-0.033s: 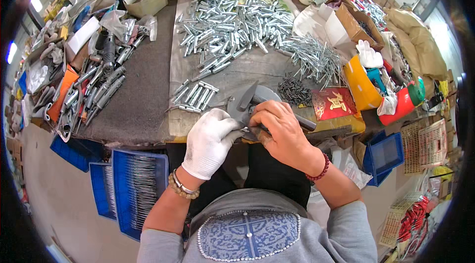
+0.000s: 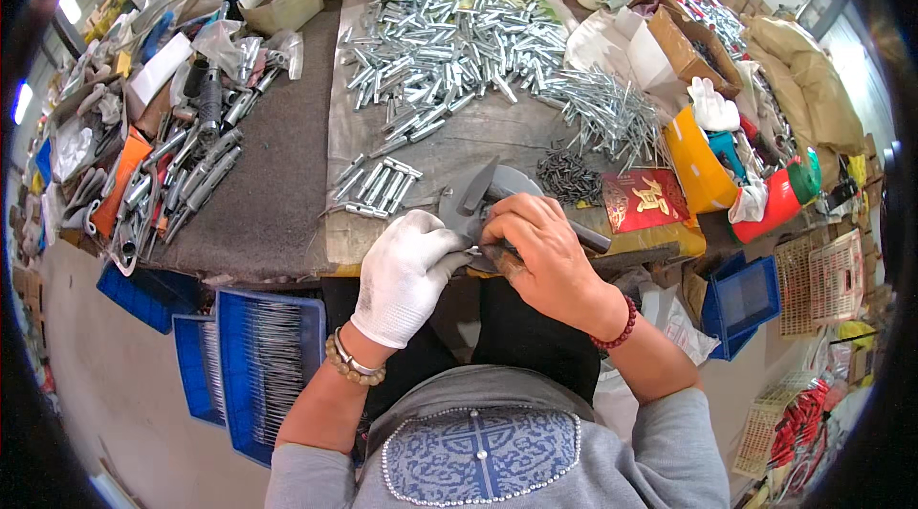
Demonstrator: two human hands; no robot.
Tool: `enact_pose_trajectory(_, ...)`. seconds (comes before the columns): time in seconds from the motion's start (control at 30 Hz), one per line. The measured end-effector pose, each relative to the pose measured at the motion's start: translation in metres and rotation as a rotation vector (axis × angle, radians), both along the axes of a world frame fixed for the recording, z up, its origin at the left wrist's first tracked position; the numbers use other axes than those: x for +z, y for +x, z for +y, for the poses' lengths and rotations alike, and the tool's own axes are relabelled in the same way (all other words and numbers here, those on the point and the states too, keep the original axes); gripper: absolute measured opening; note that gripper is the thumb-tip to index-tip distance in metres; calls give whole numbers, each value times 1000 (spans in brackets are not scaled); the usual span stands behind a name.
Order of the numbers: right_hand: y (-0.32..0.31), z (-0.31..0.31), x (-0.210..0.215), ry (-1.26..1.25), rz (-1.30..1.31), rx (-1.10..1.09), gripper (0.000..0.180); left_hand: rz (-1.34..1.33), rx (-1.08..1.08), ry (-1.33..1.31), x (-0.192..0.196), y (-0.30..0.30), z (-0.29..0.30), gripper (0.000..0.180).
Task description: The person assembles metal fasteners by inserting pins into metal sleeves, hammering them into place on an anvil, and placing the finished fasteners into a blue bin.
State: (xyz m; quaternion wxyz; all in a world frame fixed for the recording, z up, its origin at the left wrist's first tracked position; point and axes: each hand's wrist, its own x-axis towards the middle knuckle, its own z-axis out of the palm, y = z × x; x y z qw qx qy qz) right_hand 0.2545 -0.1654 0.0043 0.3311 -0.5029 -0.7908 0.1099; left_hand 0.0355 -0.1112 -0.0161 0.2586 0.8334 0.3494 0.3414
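Note:
My left hand (image 2: 406, 270), in a white glove, pinches a small metal part at the table's front edge. My bare right hand (image 2: 550, 255), with a red bead bracelet at the wrist, lies right against it and is closed over a dark handle (image 2: 595, 241) that sticks out to the right. Just behind both hands stands a grey metal tool (image 2: 478, 191). What lies between the fingers is mostly hidden. A short row of silver metal tubes (image 2: 378, 184) lies to the left of the tool.
A big heap of silver tubes (image 2: 449, 40) covers the grey sheet behind, with thin pins (image 2: 607, 107) and dark screws (image 2: 569, 174) to the right. There is a red box (image 2: 645, 198) and an orange container (image 2: 696, 165) at right, hand tools (image 2: 182, 184) at left, and blue bins (image 2: 253, 365) below the table.

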Motion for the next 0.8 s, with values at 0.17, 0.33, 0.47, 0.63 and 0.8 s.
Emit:
enact_pose_trajectory(0.17,2,5,4,-37,-50,21,33,9,13,41,-2,1,2,15)
enact_pose_trajectory(0.33,-5,6,13,112,-274,26,11,-3,-1,93,-1,4,2,17)
enact_pose_trajectory(0.47,-10,2,14,107,-330,13,10,19,30,62,0,2,-2,18)
enact_pose_trajectory(0.63,-6,-4,9,138,-247,23,16,18,47,28,2,2,-3,16)
enact_pose_trajectory(0.8,14,-4,16,71,-290,-169,40,9,29,-7,4,3,0,17)
